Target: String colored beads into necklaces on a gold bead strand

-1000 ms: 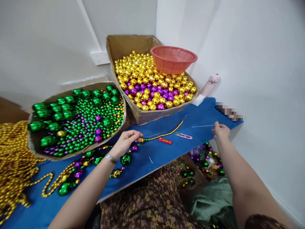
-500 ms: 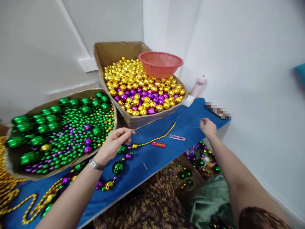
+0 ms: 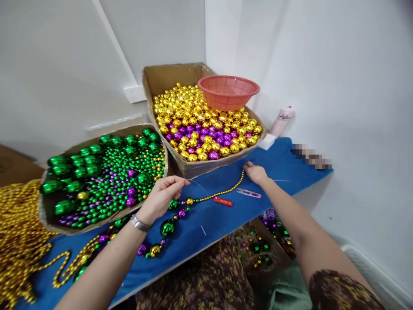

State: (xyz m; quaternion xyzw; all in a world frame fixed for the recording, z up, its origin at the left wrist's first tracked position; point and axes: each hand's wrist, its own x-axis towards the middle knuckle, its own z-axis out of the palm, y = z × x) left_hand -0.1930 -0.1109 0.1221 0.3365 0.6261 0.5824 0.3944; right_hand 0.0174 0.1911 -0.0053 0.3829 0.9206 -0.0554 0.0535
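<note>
My left hand (image 3: 164, 196), with a metal watch on its wrist, pinches a thin thread (image 3: 197, 184) above the blue table. My right hand (image 3: 256, 173) is closed at the far end of a string of small gold beads (image 3: 229, 191); its fingertips are partly hidden. That string runs left into a strand of large green, purple and gold beads (image 3: 167, 228) lying along the table. Pink thread snips (image 3: 249, 193) and a small red packet (image 3: 223, 201) lie between my hands. Right of my right hand lies a thin needle-like piece (image 3: 282, 181).
A carton of gold and purple balls (image 3: 206, 163) holds a red basket (image 3: 228, 94) on top. Left of it stands a carton of green and purple beads (image 3: 106, 226). Gold bead strings (image 3: 22, 232) pile at the left. A pink bottle (image 3: 281, 122) stands by the wall.
My right hand has moved left, from the table's right side to the end of the gold bead string. My left hand keeps its pinch on the thread. The view has shifted slightly.
</note>
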